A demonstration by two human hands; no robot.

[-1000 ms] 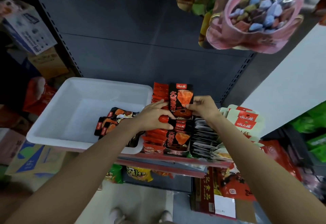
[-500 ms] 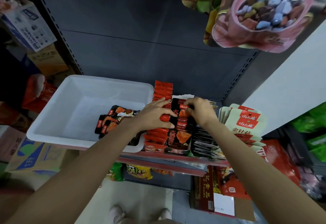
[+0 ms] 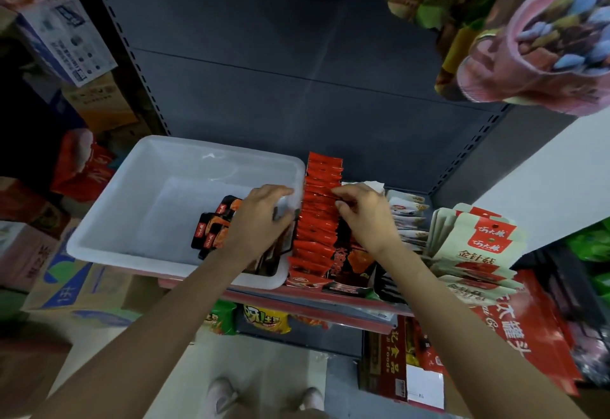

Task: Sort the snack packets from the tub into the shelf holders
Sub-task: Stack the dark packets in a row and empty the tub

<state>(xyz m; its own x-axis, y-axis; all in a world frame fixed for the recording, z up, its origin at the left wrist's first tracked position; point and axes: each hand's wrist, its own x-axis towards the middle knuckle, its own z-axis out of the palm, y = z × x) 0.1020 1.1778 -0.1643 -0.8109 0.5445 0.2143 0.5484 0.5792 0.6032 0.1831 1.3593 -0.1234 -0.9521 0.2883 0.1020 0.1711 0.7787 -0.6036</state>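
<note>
I am tucking the black packet, lowered since before, with right fingers (image 3: 343, 202) pinching; left hand (image 3: 260, 217) is resting relaxed on the tub (image 3: 132, 207).

Dim indoor light is falling from above, glaring off the white tub (image 3: 185, 161). Wide-angle distortion is bending the edges, and the hanging pink bag (image 3: 541, 55) is blurring.

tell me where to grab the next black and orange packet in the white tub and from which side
Probably its left edge, reached from above through the tub's open top. The black and orange packets lie flat and overlapping on the floor of the white tub, and the left hand covers their right side, so only the left ends are exposed for a pinch.
</note>
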